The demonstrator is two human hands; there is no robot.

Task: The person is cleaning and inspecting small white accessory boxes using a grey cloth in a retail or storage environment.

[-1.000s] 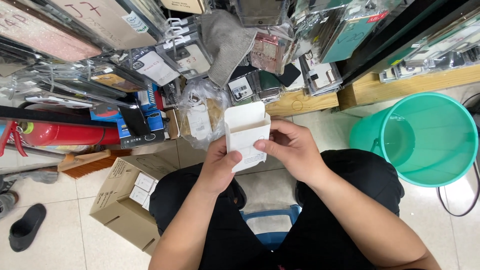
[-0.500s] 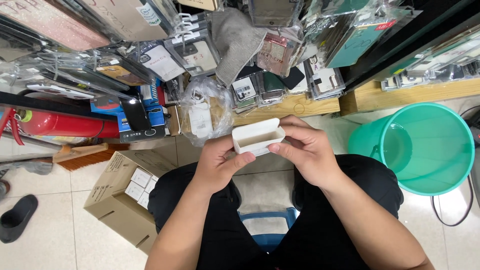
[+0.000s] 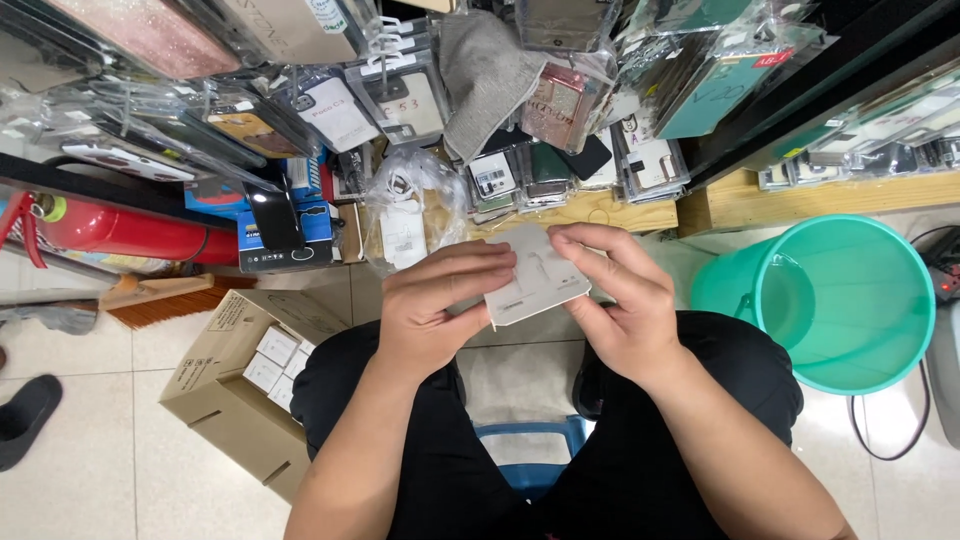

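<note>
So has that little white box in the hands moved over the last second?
Yes. The white box has turned from open end up to flat face up, staying before the plastic bag, held by left hand and right hand.

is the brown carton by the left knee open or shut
Open. The carton's top flaps are folded out, and small white boxes show packed inside it.

Single head view, looking steeply down, close over lap and hands, floor and shelves beyond
</note>
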